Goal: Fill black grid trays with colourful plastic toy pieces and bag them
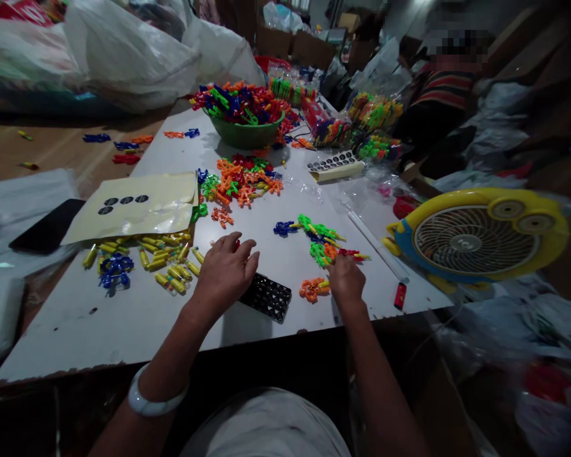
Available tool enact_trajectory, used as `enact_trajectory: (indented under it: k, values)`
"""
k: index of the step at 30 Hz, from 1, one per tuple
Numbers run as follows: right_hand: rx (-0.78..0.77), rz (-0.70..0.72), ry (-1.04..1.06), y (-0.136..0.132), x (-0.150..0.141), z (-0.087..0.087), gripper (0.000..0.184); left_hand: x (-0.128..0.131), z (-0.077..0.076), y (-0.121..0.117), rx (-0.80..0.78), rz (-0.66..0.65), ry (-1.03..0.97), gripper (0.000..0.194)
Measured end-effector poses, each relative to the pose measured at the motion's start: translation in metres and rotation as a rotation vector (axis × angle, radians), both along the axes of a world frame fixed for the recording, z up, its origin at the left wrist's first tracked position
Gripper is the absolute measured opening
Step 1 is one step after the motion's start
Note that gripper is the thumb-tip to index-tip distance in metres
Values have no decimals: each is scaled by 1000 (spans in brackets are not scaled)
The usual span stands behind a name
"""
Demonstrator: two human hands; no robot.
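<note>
My left hand (pixel 226 270) is over the white table with its fingers apart, at the left end of a black studded pad (pixel 269 297). A bit of red shows by its fingertips, too little to name. My right hand (pixel 347 279) is closed at a small group of plastic toy figures; what its fingers hold is hidden. Beside it lie an orange figure (pixel 311 290) with a yellow stick, a green figure (pixel 318 254) and a blue figure (pixel 284 228). Several yellow tubes (pixel 174 276) and a dark blue figure (pixel 115 270) lie left of my left hand.
A heap of coloured figures (pixel 235 181) lies mid-table, before a full green bowl (pixel 245 133). A yellow fan (pixel 476 235) and a red lighter (pixel 400 296) are at right. A sticker sheet (pixel 133 197) and a phone (pixel 47 225) lie left. A person (pixel 442 89) is behind.
</note>
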State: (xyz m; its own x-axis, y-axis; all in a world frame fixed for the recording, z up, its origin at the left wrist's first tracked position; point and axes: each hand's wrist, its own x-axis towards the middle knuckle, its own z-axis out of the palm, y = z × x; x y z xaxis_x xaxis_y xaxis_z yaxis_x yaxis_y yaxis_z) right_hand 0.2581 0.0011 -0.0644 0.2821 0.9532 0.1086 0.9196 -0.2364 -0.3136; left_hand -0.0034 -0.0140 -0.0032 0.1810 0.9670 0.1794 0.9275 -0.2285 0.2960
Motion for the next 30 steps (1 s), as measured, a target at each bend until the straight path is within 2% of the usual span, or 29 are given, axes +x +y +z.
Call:
enact_trajectory:
  k: [2,5,7,9,11,13,14,16,20,23,25,27,28,29,30]
  values:
    - [-70,-6,-46,6,14,-2,8,0,2,1,-9,6,19,43]
    - [-40,58,67,13,7,-8,7,-1,4,3,35,43,66,48]
    - [30,90,337,16,-11,-11,11,-2,4,4,41,19,74,49]
    - [30,128,716,17,-33,-12,21,-3,2,6,6,-34,50,46]
    - [-112,217,1041,15,-59,-14,25,-5,0,7,-24,-71,18,45]
    - [-271,345,1212,11,-83,-16,19,-6,-2,7,-15,-88,0,47]
    - [-309,392,1226,10,-94,-18,15,-7,-3,8,-3,-95,-4,48]
    - [-278,424,1157,7,-111,-22,10,-7,-3,8,17,-105,-11,49]
    - [-41,474,888,2,-132,-29,10,-5,-1,6,4,-104,-33,50]
    - [40,491,625,1,-141,-32,10,-4,-1,5,-3,-95,-36,51]
    - [11,540,544,6,-139,-30,14,-5,-2,6,0,-101,-27,50]
    - [-41,667,544,18,-127,-25,11,-5,-3,7,-3,-124,-30,45]
    - [-42,682,538,27,-118,-21,10,-6,-3,8,-4,-136,-39,43]
    - [-25,655,520,39,-108,-16,11,-6,-3,8,-1,-144,-50,42]
    - [18,567,488,52,-98,-12,14,-6,-3,8,6,-147,-61,40]
